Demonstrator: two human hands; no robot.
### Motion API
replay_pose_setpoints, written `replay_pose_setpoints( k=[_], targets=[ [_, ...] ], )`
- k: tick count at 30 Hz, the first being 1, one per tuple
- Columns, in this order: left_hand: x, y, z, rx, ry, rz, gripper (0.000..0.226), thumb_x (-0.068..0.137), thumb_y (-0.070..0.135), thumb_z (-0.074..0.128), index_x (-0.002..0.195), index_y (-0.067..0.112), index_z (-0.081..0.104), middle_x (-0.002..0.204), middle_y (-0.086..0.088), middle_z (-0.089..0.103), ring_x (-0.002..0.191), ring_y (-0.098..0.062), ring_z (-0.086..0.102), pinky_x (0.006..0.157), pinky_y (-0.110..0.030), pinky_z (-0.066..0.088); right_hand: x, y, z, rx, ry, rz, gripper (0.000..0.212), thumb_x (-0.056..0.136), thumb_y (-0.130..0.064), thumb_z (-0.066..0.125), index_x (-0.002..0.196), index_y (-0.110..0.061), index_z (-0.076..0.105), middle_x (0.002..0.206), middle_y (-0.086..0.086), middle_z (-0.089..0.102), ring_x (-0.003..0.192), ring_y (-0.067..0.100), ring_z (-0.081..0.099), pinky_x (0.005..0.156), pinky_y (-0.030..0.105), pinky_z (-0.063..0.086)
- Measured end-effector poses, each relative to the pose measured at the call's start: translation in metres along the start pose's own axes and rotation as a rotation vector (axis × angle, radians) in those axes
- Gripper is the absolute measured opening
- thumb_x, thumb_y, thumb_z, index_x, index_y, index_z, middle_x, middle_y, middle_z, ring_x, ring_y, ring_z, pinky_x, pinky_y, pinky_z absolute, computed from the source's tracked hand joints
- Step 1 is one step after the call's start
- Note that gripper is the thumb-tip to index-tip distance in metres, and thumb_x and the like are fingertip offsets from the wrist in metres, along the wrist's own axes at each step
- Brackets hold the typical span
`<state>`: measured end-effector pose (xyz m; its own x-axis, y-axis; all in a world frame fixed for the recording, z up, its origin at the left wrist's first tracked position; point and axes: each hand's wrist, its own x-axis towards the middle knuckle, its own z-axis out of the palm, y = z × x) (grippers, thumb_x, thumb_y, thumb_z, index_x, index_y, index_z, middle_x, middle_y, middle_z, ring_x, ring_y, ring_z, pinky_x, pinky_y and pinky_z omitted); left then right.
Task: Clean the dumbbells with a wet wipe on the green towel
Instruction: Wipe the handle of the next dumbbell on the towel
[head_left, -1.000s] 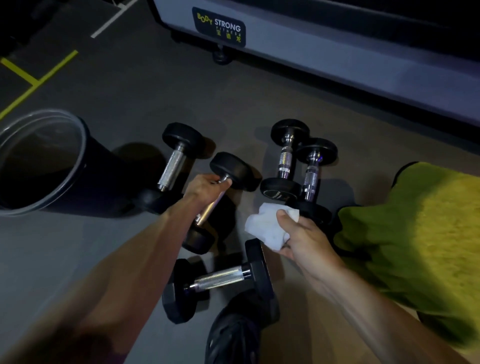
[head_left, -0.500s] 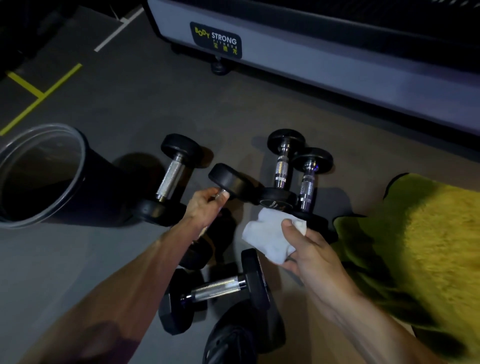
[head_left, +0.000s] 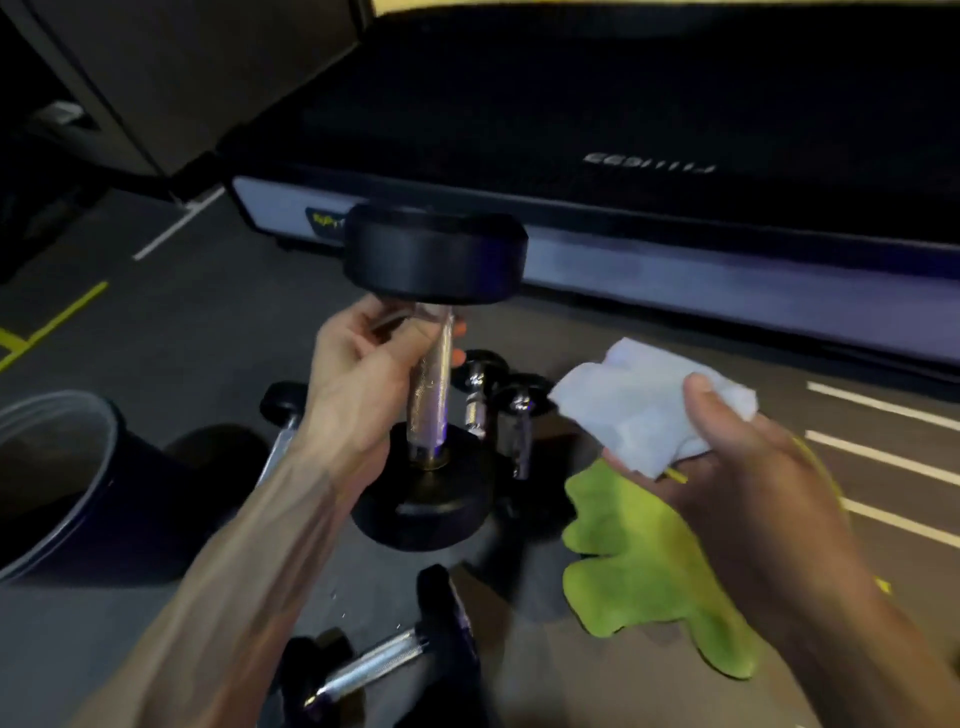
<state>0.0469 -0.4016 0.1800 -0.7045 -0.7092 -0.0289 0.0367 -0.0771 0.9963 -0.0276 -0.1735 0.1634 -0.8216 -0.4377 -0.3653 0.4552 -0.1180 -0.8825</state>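
Note:
My left hand (head_left: 358, 384) grips the chrome handle of a black-ended dumbbell (head_left: 434, 254) and holds it upright in the air, centre of view. To its right, my right hand (head_left: 727, 457) holds a crumpled white wet wipe (head_left: 639, 410), a short gap from the handle. The green towel (head_left: 639, 566) lies on the floor below my right hand, partly hidden by that arm. Other dumbbells rest on the floor: one at bottom centre (head_left: 374, 665), one behind my left forearm (head_left: 283, 431), two small ones (head_left: 498, 405) behind the lifted one.
A black bin with a clear rim (head_left: 62, 488) stands at the left. A treadmill base (head_left: 675, 260) runs across the back. White and yellow lines mark the grey floor.
My left hand has lifted the dumbbell off the floor and turned it upright. My right hand with the wipe has risen beside it. The camera has tilted up.

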Motion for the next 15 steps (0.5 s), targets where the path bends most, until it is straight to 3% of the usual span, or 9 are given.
replay_pose_setpoints(
  k=[2,7,11,14,15],
  targets=[
    [-0.013,0.025,0.032,-0.057,-0.062,0.072,0.012,0.097,0.004,0.064,0.095,0.014,0.070,0.081,0.005,0.078,0.073,-0.014,0.075,0.064,-0.027,0.059,-0.012,-0.017,-0.027,0.034,0.044,-0.068,0.036,0.104,-0.035,0.046,0.123,-0.018,0.073,0.113,0.016,0.077,0.104,0.037,0.074,0.097,0.058,0.055],
    [-0.040,0.058,0.113,-0.259,-0.285,0.153,0.007,0.093,0.004,0.068,0.089,0.010,0.069,0.082,0.002,0.077,0.091,-0.019,0.078,0.076,-0.038,0.064,-0.035,-0.038,-0.084,0.020,0.212,-0.246,0.039,0.105,-0.033,0.045,0.131,-0.013,0.066,0.116,0.017,0.075,0.108,0.037,0.072,0.092,0.053,0.056],
    [-0.058,0.046,0.168,-0.266,-0.354,0.112,0.005,0.092,-0.001,0.070,0.096,0.001,0.069,0.078,-0.001,0.076,0.083,-0.018,0.077,0.080,-0.047,0.065,-0.050,-0.048,-0.103,-0.167,0.356,-0.357,0.032,0.105,-0.039,0.047,0.115,-0.021,0.072,0.099,-0.007,0.080,0.092,0.010,0.076,0.079,0.029,0.059],
    [-0.067,0.023,0.190,-0.234,-0.350,0.048,0.024,0.089,-0.003,0.072,0.110,-0.010,0.066,0.090,-0.013,0.077,0.081,-0.022,0.076,0.078,-0.042,0.066,-0.058,-0.048,-0.114,-0.279,0.345,-0.385,0.032,0.105,-0.044,0.047,0.115,-0.028,0.073,0.107,-0.013,0.078,0.105,0.009,0.072,0.100,0.043,0.053],
    [-0.067,0.016,0.194,-0.222,-0.341,0.042,0.022,0.088,-0.004,0.073,0.108,-0.012,0.067,0.089,-0.015,0.077,0.080,-0.024,0.076,0.076,-0.038,0.065,-0.059,-0.047,-0.117,-0.300,0.339,-0.398,0.031,0.106,-0.040,0.045,0.117,-0.030,0.072,0.108,-0.016,0.078,0.106,0.005,0.071,0.103,0.041,0.051]
  ],
)
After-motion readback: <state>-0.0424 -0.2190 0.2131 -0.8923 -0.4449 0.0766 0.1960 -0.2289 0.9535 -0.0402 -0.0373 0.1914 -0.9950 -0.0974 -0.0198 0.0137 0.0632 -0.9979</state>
